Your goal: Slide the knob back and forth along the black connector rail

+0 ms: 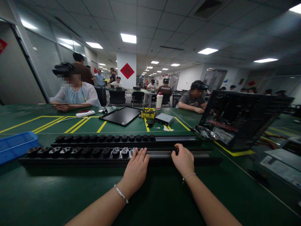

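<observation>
A long black rail (77, 161) lies across the green table in front of me, with a row of round black parts (96, 152) along its left and middle. My left hand (138, 166) rests palm down at the right end of that row, fingers stretched out over the last parts. Farther right, my right hand (183, 159) is curled above the bare stretch of the rail, a small black part (176, 151) pinched between thumb and fingers. Its exact kind is mostly hidden. Just behind runs a second rail (174, 139), also carrying round black parts (101, 138).
A blue tray (17, 146) sits at the left edge. To the right are a metal bowl (206, 133), an open computer case (237, 119) and a grey boxy unit (282, 166). Beyond the rails lie a black panel (121, 115) and a silver drive (164, 119). Two people sit opposite.
</observation>
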Available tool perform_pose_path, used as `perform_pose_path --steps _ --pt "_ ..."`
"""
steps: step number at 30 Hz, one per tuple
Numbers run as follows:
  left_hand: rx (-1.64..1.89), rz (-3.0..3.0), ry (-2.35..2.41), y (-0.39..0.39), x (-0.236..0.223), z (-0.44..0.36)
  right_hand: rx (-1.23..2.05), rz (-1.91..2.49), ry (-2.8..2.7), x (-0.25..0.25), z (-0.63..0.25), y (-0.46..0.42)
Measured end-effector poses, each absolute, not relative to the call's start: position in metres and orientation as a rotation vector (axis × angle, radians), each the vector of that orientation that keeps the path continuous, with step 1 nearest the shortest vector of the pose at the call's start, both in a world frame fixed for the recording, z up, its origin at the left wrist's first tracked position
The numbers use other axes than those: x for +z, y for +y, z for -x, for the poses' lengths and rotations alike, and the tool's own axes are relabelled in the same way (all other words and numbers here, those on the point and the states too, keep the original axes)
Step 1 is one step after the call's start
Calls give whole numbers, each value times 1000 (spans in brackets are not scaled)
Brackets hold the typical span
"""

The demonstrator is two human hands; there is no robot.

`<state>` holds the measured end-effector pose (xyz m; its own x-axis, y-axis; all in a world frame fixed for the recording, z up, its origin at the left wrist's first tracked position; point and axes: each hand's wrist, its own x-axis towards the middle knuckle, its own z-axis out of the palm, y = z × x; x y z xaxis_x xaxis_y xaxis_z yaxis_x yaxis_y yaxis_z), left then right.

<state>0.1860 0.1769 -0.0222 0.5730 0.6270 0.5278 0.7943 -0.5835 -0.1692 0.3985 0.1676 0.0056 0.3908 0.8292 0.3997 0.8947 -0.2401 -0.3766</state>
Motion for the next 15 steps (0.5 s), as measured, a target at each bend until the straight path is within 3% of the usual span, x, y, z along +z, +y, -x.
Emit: perform_pose_path --steps 15 --pt "-596 2416 -1150 175 -19 -186 -134 2125 -1465 6 -399 168"
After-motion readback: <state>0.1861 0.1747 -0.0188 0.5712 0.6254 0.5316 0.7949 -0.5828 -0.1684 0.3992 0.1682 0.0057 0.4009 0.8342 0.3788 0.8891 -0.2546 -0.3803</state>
